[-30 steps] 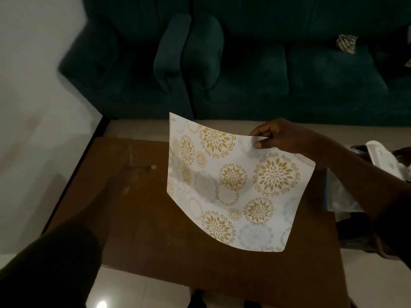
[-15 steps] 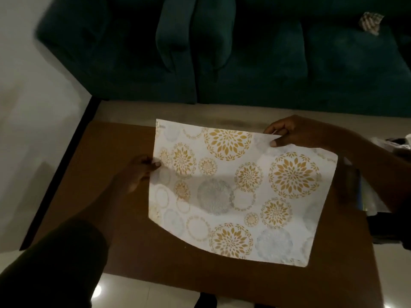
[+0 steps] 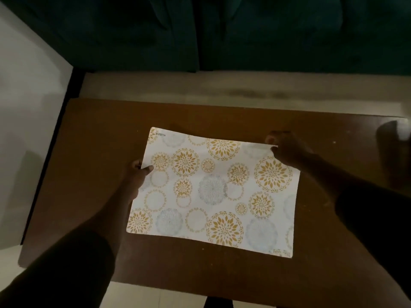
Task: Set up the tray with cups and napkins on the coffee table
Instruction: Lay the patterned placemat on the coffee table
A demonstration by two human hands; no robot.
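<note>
A white placemat (image 3: 213, 192) printed with gold and grey floral circles lies spread over the middle of the brown coffee table (image 3: 93, 152). My left hand (image 3: 136, 176) pinches its left edge, thumb on top. My right hand (image 3: 287, 150) pinches the far right corner. No tray, cups or napkins are in view.
A dark green sofa (image 3: 222, 34) stands just beyond the table's far edge, with a strip of pale floor between them. A white wall (image 3: 26, 118) runs along the left. A blurred pale object (image 3: 398, 134) sits at the table's far right edge.
The placemat has come down from a tilted, lifted hold to lie nearly flat over the table. My left hand took hold of its left edge. The view tipped downward.
</note>
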